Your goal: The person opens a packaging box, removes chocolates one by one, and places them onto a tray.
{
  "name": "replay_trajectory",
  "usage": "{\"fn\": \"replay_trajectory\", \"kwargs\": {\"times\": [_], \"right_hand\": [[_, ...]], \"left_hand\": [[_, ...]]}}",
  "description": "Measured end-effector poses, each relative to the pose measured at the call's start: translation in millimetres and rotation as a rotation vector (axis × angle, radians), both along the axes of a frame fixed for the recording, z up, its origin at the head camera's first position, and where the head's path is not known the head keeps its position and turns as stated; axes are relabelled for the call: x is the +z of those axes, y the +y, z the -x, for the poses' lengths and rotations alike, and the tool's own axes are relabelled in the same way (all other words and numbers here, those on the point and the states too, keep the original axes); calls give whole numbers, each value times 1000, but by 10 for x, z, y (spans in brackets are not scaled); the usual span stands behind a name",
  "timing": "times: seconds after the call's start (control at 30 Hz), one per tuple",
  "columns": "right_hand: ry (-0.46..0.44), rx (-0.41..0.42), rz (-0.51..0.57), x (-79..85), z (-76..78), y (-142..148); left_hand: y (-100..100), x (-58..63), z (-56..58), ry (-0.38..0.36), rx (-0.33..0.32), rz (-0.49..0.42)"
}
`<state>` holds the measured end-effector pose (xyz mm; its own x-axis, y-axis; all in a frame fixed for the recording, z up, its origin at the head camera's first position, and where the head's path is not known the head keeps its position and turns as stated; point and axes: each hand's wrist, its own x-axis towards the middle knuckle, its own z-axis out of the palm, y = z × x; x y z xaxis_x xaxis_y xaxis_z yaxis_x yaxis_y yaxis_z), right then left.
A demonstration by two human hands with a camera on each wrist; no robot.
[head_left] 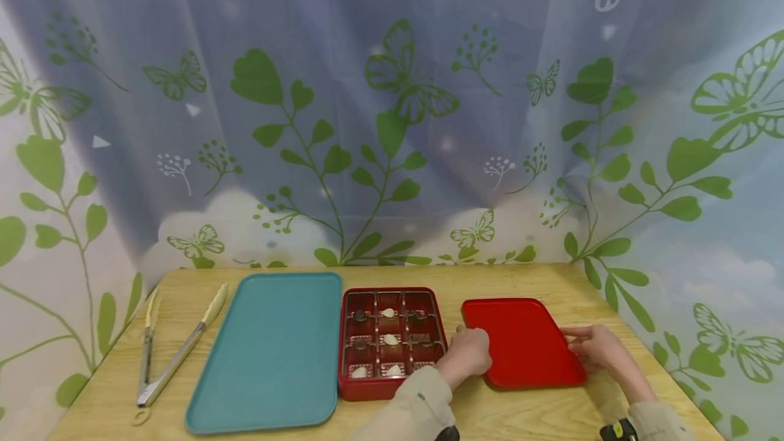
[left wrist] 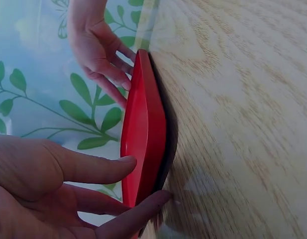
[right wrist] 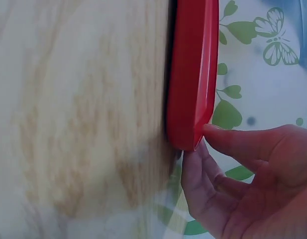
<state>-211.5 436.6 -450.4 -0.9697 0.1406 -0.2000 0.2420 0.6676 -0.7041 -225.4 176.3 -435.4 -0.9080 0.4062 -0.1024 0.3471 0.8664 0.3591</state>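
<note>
A shallow red lid [head_left: 520, 342], its inner side facing up, is held between both hands to the right of a red box. My left hand [head_left: 470, 354] pinches its left edge, the thumb over the rim and fingers under it in the left wrist view. On the opposite edge, my right hand [head_left: 595, 348] grips the lid, thumb at the rim and fingertips beneath in the right wrist view. A dark shadow runs under the lid's raised side [left wrist: 155, 112]. The red box [head_left: 367, 390] has a divided insert with several small whitish and dark pieces in its compartments.
Left of the box lies a blue-green tray [head_left: 266, 352], close beside it. Farther left, metal tongs [head_left: 177, 352] with pale tips lie spread on the wooden table [head_left: 527, 417]. A patterned curtain [head_left: 343, 155] hangs along the back and sides.
</note>
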Motion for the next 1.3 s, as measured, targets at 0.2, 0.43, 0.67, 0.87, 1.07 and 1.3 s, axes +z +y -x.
{"fn": "replay_trajectory", "kwargs": {"times": [0.2, 0.43, 0.67, 0.87, 1.07, 1.3], "right_hand": [[-13, -7, 22, -5, 10, -15], [169, 38, -177, 124, 0, -167], [320, 35, -120, 253, 34, -670], [442, 91, -36, 319, 78, -1151], [550, 213, -105, 295, 111, -1581], [564, 382, -310, 190, 72, -1935]], "left_hand": [[-38, 0, -26, 36, -15, -21], [-250, 126, -59, 146, -7, -182], [-501, 99, -87, 230, -33, -421], [-786, 125, -50, 314, -80, -524], [-1112, 157, 1, 377, -73, -577], [-1533, 173, 46, 438, -2, -557]]}}
